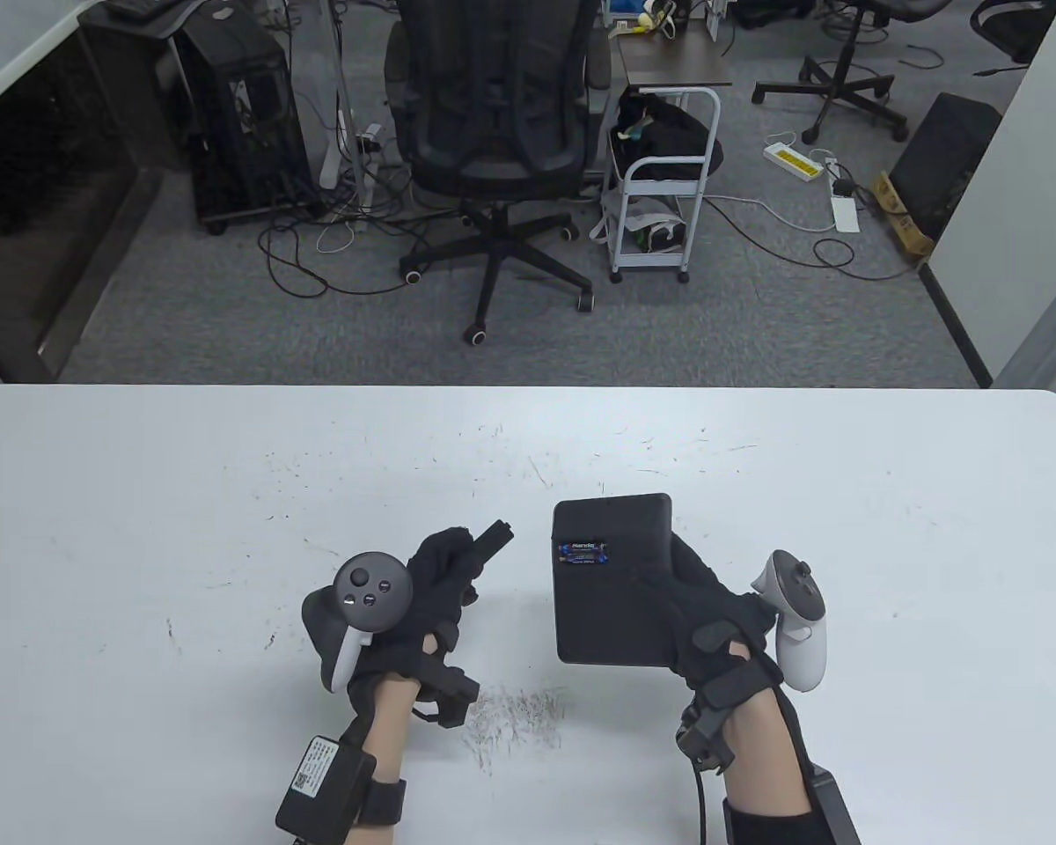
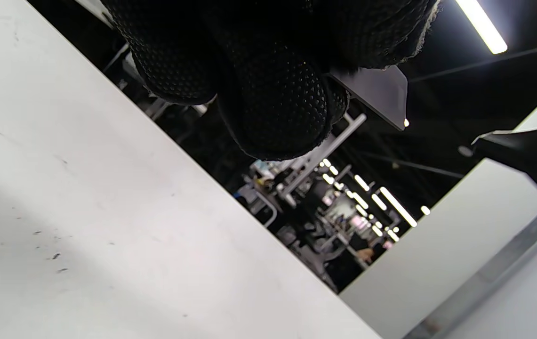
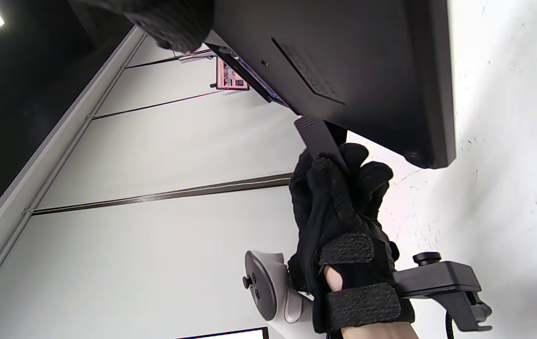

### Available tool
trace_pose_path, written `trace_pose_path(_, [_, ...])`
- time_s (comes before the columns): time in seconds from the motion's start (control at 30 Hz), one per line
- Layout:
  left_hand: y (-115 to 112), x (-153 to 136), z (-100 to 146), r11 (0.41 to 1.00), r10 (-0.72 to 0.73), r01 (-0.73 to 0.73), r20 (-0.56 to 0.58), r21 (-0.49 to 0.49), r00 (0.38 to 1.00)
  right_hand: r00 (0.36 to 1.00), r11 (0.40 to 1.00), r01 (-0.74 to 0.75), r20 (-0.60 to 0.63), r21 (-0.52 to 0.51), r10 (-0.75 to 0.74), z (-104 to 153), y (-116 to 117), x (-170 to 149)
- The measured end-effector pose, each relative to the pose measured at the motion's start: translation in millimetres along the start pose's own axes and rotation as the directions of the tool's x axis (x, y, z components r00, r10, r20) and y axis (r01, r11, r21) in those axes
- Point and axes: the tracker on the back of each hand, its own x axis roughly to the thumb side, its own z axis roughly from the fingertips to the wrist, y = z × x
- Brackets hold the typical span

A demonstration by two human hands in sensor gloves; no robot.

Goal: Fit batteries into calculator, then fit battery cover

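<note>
The black calculator (image 1: 614,576) is held back side up, tilted off the white table (image 1: 757,493), by my right hand (image 1: 713,616), which grips its right edge. Its open battery bay shows two blue batteries (image 1: 583,554) seated in it. My left hand (image 1: 440,576) is to the left of the calculator and pinches the small black battery cover (image 1: 495,537) at its fingertips, apart from the calculator. In the right wrist view the calculator's underside (image 3: 343,61) fills the top, with the left hand (image 3: 343,207) and cover (image 3: 317,139) just below it. The cover (image 2: 376,92) also shows in the left wrist view.
Scuff marks (image 1: 515,713) lie on the table near its front edge between my wrists. Beyond the far edge stand an office chair (image 1: 497,132) and a white cart (image 1: 664,202) on the floor.
</note>
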Motion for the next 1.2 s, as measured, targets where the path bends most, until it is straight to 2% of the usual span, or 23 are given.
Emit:
trace_pose_path(0.2, [9.9,7.8,7.5,0.996,0.088,-0.088,0.062,-0.010,0.994,0.999,0.999,-0.041,0.004,0.009,0.041,-4.2,2.9,-3.4])
trace_pose_path(0.33, [16.9,15.7,12.7,0.993,0.117,-0.113,0.135,-0.043,0.984,1.000,1.000,-0.014,-0.013,0.012,0.014,-6.4,6.0,-8.2])
trace_pose_path(0.53, [20.5,20.4,18.0,0.983,0.177,-0.167,0.175,-0.070,0.969,0.999,0.999,-0.007,-0.035,0.032,0.009,-8.6,9.5,-12.3])
trace_pose_path(0.8, [18.4,8.2,14.5,0.952,0.297,-0.280,0.142,-0.124,0.944,0.999,0.999,-0.011,-0.041,0.036,0.012,-9.1,10.0,-12.7])
trace_pose_path(0.97, [12.4,6.3,13.9,0.897,0.423,-0.399,0.106,-0.192,0.900,0.999,0.999,-0.013,-0.037,0.048,0.015,-9.6,10.8,-12.6])
trace_pose_path(1.2, [4.2,11.7,14.5,0.859,0.475,-0.439,0.090,-0.262,0.876,0.998,0.994,-0.045,-0.029,0.102,0.048,-11.8,18.3,-10.9])
